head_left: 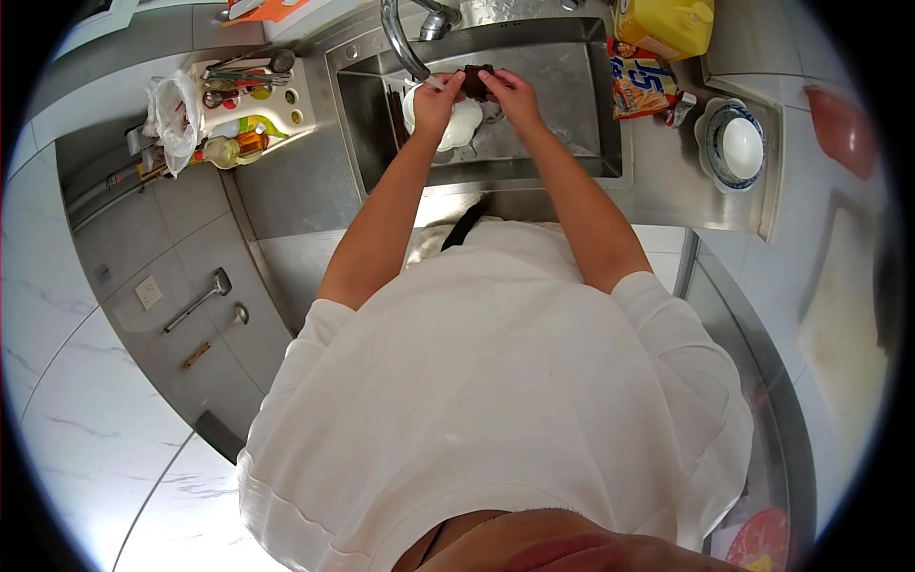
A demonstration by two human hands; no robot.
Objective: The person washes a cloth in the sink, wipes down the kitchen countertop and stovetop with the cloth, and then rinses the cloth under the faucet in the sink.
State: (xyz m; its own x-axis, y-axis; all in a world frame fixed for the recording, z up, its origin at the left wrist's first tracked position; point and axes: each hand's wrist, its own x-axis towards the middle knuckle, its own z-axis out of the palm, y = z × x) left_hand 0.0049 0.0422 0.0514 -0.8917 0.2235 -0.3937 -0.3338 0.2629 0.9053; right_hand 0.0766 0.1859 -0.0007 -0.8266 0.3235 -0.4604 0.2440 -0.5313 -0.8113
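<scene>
Both my hands are over the steel sink (591, 105), close together under the faucet (400, 43). Between them is a small dark brown pad (474, 82), perhaps a scouring pad or folded cloth; its kind is unclear. My left hand (438, 105) pinches its left side, and my right hand (513, 97) grips the right side with thumb and fingers. Below the pad, a white dish with a wavy rim (461, 124) lies in the sink, partly hidden by my left hand. Whether water is running I cannot tell.
Right of the sink stand a yellow jug (664, 27), an orange snack packet (640, 86) and stacked bowls (742, 148). On the left is a white rack (289, 95) with utensils and bottles, a plastic bag (176, 124) beside it. Ladles (195, 303) hang lower left.
</scene>
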